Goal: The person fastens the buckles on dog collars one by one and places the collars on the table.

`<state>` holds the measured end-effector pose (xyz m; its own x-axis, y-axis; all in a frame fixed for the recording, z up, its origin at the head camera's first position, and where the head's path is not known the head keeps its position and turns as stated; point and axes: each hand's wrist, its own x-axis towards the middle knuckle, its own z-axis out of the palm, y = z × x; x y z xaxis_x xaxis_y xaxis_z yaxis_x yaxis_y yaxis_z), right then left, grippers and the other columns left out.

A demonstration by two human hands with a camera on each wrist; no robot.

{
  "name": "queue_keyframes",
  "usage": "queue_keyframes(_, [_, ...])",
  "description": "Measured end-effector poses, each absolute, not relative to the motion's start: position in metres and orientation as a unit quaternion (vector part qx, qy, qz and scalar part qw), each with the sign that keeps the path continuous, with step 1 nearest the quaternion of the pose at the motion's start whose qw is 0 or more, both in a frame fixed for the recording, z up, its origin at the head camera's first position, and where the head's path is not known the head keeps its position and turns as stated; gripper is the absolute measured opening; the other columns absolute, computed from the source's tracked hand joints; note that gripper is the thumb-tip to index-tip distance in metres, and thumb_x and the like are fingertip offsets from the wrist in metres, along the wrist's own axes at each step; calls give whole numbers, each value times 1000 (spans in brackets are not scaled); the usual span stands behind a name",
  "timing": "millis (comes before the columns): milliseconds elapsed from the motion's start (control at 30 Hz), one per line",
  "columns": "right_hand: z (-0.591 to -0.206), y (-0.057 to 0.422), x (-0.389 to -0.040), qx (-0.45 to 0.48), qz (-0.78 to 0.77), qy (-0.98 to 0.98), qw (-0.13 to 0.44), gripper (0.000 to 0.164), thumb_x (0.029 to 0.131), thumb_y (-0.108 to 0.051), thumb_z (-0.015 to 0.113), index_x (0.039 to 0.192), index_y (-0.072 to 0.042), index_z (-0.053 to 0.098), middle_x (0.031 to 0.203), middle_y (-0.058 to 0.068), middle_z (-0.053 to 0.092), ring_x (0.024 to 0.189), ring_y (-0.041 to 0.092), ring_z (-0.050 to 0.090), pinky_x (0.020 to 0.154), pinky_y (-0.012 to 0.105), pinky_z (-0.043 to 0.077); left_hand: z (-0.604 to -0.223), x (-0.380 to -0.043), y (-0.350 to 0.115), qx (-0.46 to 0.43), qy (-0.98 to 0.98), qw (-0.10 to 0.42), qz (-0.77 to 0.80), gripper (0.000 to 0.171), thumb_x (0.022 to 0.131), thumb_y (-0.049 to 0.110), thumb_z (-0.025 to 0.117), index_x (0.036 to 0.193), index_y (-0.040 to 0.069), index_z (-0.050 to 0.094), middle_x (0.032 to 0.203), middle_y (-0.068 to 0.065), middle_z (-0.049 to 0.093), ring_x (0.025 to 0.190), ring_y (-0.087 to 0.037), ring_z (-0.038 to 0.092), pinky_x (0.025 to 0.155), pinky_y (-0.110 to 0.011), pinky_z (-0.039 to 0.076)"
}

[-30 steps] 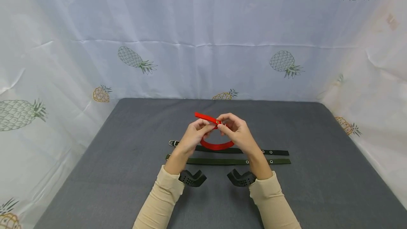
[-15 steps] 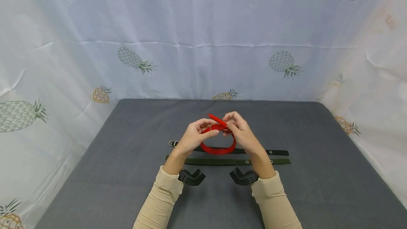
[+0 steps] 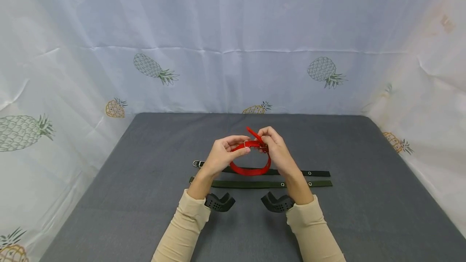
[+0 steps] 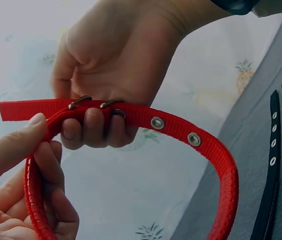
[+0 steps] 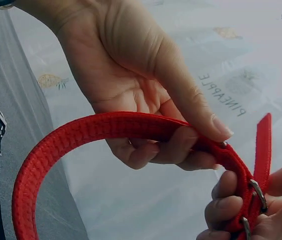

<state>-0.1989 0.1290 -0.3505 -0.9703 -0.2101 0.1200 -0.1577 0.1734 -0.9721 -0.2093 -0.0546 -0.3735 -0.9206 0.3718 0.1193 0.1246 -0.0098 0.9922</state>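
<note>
A red collar (image 3: 251, 172), curved into a loop, is held above the table between both hands. My left hand (image 3: 225, 153) pinches the band on the loop's left side, its thumb (image 4: 23, 135) on top. My right hand (image 3: 275, 148) grips the part with the metal buckle (image 5: 258, 195), fingers curled round the band. The strap's free end (image 5: 263, 145) sticks out past the metalwork. Two eyelets (image 4: 157, 123) show along the band in the left wrist view. Whether the buckle's prong sits in an eyelet cannot be made out.
Behind the hands a black collar (image 3: 320, 174) and a dark green collar (image 3: 247, 184) lie stretched out side by side on the grey table (image 3: 364, 213). A white curtain (image 3: 233, 80) printed with pineapples hangs around the table's back and sides.
My left hand has let go near the buckle and now pinches the band farther left. The collar's free end has swung from pointing left to standing steeper, farther right.
</note>
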Motion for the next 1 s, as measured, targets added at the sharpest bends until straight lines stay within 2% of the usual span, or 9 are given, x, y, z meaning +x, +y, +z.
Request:
queue_keyframes(133, [-350, 127, -198, -112, -638, 761, 18, 24, 104, -17, 33, 106, 4, 45, 88, 4, 54, 78, 16, 50, 75, 26, 43, -374, -209, -54, 170, 693, 73, 697, 37, 88, 10, 70, 122, -2, 63, 114, -19, 67, 88, -1, 67, 85, -23, 57])
queue_keyframes(300, [-350, 125, -198, -115, -640, 760, 14, 22, 104, -20, 41, 105, 1, 48, 81, -2, 53, 77, 14, 50, 73, 24, 44, -373, -207, -52, 168, 694, 54, 698, 34, 87, 10, 70, 119, -3, 64, 116, -23, 66, 87, -1, 67, 86, -25, 57])
queue_keyframes(500, [-353, 123, -199, -141, -640, 755, 5, 18, 103, -19, 45, 104, -2, 51, 77, -3, 49, 72, 12, 47, 68, 23, 42, -374, -206, -52, 195, 696, 28, 690, 33, 87, 6, 70, 117, -6, 63, 117, -27, 65, 86, 1, 66, 83, -23, 57])
queue_keyframes(667, [-354, 122, -199, -154, -648, 746, -14, 21, 102, -19, 47, 92, 0, 50, 73, -5, 48, 69, 14, 46, 65, 23, 41, -375, -207, -52, 229, 708, -6, 669, 31, 85, 2, 70, 114, -8, 64, 113, -31, 65, 84, 5, 65, 82, -22, 58])
queue_keyframes(833, [-354, 121, -198, -156, -659, 735, -39, 24, 100, -16, 50, 79, -4, 48, 66, -7, 46, 65, 13, 45, 63, 25, 39, -376, -209, -52, 240, 706, -11, 666, 33, 85, 4, 71, 115, -9, 64, 111, -32, 65, 83, 5, 65, 81, -24, 58])
queue_keyframes(1000, [-356, 118, -198, -169, -666, 726, -41, 25, 99, -11, 51, 76, -1, 47, 65, -7, 47, 65, 14, 45, 63, 25, 40, -376, -210, -55, 236, 710, -15, 663, 33, 85, 4, 71, 115, -7, 65, 110, -30, 66, 82, 3, 65, 80, -21, 58])
